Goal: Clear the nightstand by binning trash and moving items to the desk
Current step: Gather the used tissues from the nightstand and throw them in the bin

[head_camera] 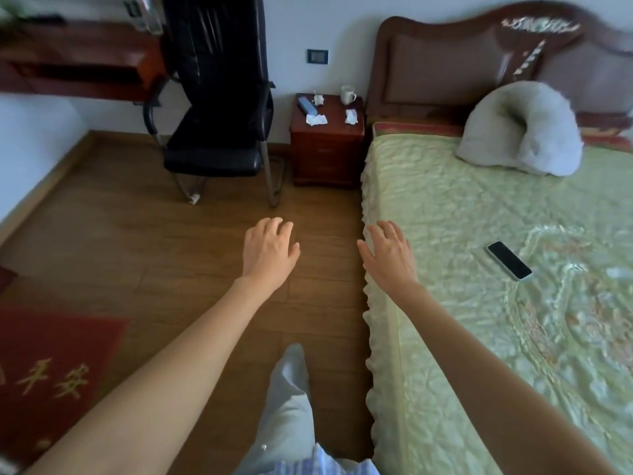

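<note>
A small red-brown nightstand (325, 152) stands between the chair and the bed, well ahead of me. On its top lie a white mug (347, 94), a flat blue object (305, 104), a small white item (318, 98) and two crumpled white tissues (315, 120) (351, 116). My left hand (269, 246) is stretched out over the wooden floor, fingers apart, holding nothing. Beside it, my right hand (390, 252) hovers by the bed's edge, also empty with spread fingers. The dark wooden desk (75, 60) is at the upper left.
A black office chair (215, 108) stands left of the nightstand, in front of the desk. The bed (496, 269) with a green cover fills the right side; a phone (509, 260) and a grey pillow (524, 132) lie on it. A red mat (51, 371) lies at lower left.
</note>
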Demonstrator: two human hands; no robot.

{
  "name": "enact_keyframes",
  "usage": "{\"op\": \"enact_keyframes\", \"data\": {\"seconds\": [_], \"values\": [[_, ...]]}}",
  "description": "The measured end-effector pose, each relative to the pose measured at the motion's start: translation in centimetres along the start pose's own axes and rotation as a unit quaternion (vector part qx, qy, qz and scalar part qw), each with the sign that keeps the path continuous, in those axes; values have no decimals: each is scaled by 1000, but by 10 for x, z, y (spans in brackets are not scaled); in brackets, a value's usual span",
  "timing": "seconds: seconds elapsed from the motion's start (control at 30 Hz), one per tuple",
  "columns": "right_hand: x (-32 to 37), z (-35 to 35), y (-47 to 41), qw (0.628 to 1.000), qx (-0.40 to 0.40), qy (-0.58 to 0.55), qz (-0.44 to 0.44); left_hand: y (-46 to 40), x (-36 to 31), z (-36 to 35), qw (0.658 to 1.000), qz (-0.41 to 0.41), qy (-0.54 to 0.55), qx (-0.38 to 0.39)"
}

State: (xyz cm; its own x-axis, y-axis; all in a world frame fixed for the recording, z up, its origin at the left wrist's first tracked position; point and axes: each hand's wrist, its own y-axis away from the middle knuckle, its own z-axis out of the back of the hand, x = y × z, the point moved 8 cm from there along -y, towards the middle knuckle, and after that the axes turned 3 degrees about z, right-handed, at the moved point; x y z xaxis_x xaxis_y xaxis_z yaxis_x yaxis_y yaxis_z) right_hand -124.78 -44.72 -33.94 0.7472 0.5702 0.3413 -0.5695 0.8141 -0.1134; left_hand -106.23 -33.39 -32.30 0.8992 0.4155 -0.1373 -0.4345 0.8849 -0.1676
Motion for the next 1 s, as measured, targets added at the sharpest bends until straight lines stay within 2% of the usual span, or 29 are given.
{"op": "enact_keyframes", "data": {"seconds": [0.27,0.5,0.73,1.0], "values": [[-1,-12,-169,1000,-15,19,-11,-170,29,-23,1000,-15,15,-18],[-15,-41,-269,999,-6,20,-26,-275,42,-56,999,-32,26,3],[-49,-68,-390,1000,17,19,-4,-389,42,-106,999,-7,32,21],[-119,-54,-549,1000,5,-1,-9,-546,7,-134,999,14,44,6]]}}
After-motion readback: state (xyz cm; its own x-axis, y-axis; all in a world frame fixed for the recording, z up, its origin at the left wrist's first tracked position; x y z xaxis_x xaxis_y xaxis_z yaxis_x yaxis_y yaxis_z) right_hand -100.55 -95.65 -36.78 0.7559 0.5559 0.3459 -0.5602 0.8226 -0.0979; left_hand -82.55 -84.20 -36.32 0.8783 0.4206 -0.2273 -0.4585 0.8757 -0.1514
